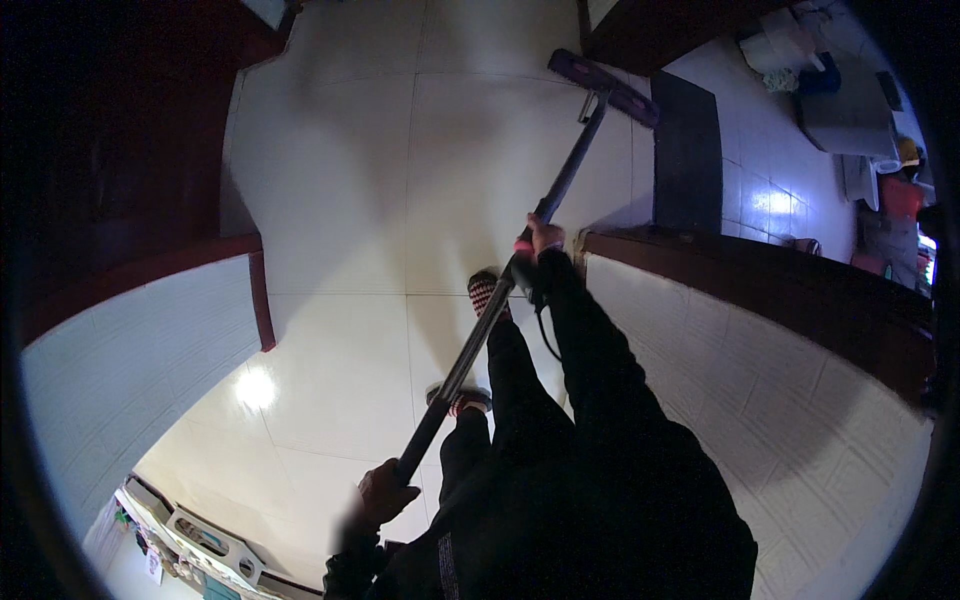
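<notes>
The mop handle (500,300) slants from the near left hand (383,492) through the farther right hand (543,238), both hands' fingers wrapped round it, to the purple mop head (603,88) far right on the floor (350,200)

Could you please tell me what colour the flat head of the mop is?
The mop head is purple, seen best in the head view, resting on the pale tiled floor.

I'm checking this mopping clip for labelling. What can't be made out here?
- Left hand on the mop pole: blurred; grip unclear.
- Right hand: fingers hidden behind the pole.
- Mop head: underside hidden against the floor.
- Clutter at top right: too small and bent by the lens.
</notes>
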`<move>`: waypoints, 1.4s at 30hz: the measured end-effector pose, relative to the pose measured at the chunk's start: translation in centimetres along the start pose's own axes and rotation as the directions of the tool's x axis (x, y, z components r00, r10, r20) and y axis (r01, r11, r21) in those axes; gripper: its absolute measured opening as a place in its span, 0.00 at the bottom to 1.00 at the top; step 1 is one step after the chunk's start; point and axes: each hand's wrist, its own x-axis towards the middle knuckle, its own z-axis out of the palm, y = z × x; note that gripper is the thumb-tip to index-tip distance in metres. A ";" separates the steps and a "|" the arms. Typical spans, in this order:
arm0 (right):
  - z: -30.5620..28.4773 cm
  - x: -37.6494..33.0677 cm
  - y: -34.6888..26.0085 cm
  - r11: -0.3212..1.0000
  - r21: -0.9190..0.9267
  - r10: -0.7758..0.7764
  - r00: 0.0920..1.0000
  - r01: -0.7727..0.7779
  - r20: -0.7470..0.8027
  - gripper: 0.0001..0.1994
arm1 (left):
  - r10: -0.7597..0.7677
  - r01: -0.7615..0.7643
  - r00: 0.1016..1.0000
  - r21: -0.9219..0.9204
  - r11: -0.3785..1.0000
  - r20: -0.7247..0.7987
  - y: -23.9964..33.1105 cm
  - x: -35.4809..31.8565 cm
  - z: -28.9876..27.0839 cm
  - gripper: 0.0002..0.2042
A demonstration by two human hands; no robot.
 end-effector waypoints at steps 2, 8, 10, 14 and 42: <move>-1.7 2.7 -2.8 0.994 -0.105 0.004 0.997 -0.012 -0.077 0.26 | 0.029 -0.008 0.993 -0.179 0.984 0.112 4.5 0.9 -1.3 0.13; -3.5 1.6 -5.3 0.997 0.066 0.032 0.998 -0.029 -0.049 0.21 | -0.057 0.132 0.948 -0.222 0.966 0.313 7.9 1.3 -2.4 0.12; -3.4 0.7 -4.8 0.992 0.122 0.034 0.999 -0.033 -0.009 0.20 | -0.036 0.079 0.968 -0.167 0.983 0.250 6.7 1.1 -2.1 0.12; -1.9 -2.4 -2.0 1.000 0.003 0.004 1.000 -0.004 0.031 0.22 | 0.322 -0.303 0.947 0.342 0.889 0.002 1.9 -0.5 -2.3 0.18; 21.2 -45.2 20.2 0.824 -0.334 0.526 0.396 -0.458 0.753 0.16 | -0.135 0.419 0.312 0.009 0.908 -0.940 -42.9 -27.5 10.3 0.05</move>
